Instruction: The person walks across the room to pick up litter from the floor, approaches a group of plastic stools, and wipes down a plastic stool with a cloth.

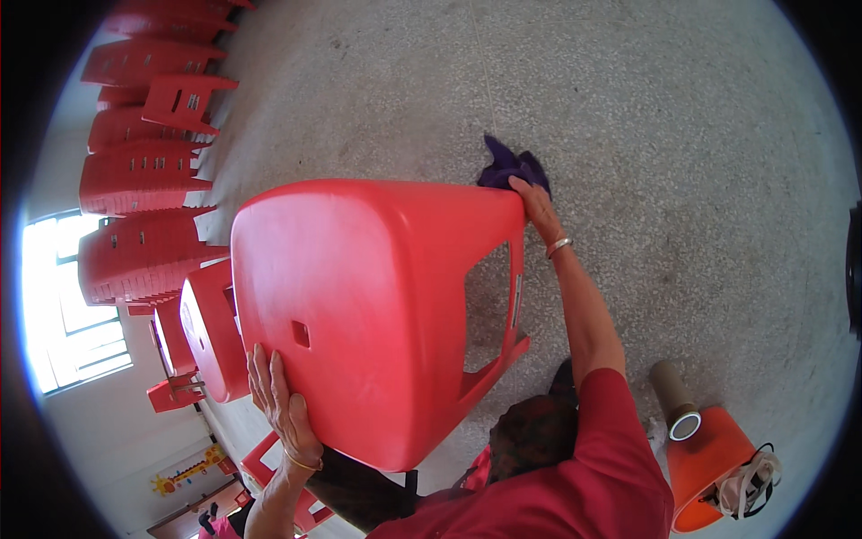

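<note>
A large red plastic stool (330, 296) is tipped on its side before me, its smooth seat turned to the left and its legs pointing right. My left hand (283, 404) grips the lower left rim of the seat, near a small square hole, with the fingers spread along it. At the far leg end is my right hand (535, 202), its thumb on the leg's edge and a bunched purple cloth (508, 168) in its fingers. The cloth touches the stool's upper right edge; the fingertips under it are hidden.
Tall stacks of red stools (141, 175) line the left side. More stools (209, 330) stand close behind the held one. At lower right, an orange plastic stool (707, 465) lies beside a greenish cylindrical container (670, 391) and a light bag (747, 485). Part of another person (229, 525) shows at lower left.
</note>
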The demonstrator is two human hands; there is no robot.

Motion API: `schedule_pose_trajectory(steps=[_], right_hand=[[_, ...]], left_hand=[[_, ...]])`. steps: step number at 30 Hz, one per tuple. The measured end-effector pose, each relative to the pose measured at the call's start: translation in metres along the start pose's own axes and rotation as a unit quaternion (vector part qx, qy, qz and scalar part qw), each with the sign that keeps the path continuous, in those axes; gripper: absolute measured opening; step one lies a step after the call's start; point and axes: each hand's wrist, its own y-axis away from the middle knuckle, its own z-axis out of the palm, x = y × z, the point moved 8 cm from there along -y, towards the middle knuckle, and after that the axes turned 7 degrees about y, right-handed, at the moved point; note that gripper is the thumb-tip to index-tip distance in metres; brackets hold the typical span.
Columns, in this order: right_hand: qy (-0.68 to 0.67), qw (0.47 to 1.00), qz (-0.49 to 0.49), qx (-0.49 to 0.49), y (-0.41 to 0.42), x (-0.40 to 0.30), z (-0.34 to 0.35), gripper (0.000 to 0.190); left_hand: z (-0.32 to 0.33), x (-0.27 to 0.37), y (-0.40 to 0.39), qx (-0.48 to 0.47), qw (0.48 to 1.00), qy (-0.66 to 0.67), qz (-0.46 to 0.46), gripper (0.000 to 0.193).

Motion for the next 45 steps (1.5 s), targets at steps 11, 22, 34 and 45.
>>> schedule_pose_trajectory(steps=[11,22,34,45], right_hand=[[-0.006,0.986,-0.163,-0.020,0.006,-0.029,0.003,0.043],[-0.143,0.961,-0.207,-0.114,0.227,-0.272,0.056,0.050],[0.453,0.681,-0.518,-0.248,0.443,-0.236,0.148,0.050],[0.559,0.617,-0.499,-0.242,0.496,-0.196,0.219,0.035]], left_hand=[[-0.002,0.003,-0.003,-0.002,1.000,-0.009,0.007,0.055],[-0.009,0.003,0.003,0.007,1.000,-0.001,-0.002,0.055],[-0.015,-0.007,0.013,0.110,0.993,-0.008,0.035,0.052],[-0.029,-0.087,0.076,0.222,0.778,0.585,-0.052,0.061]])
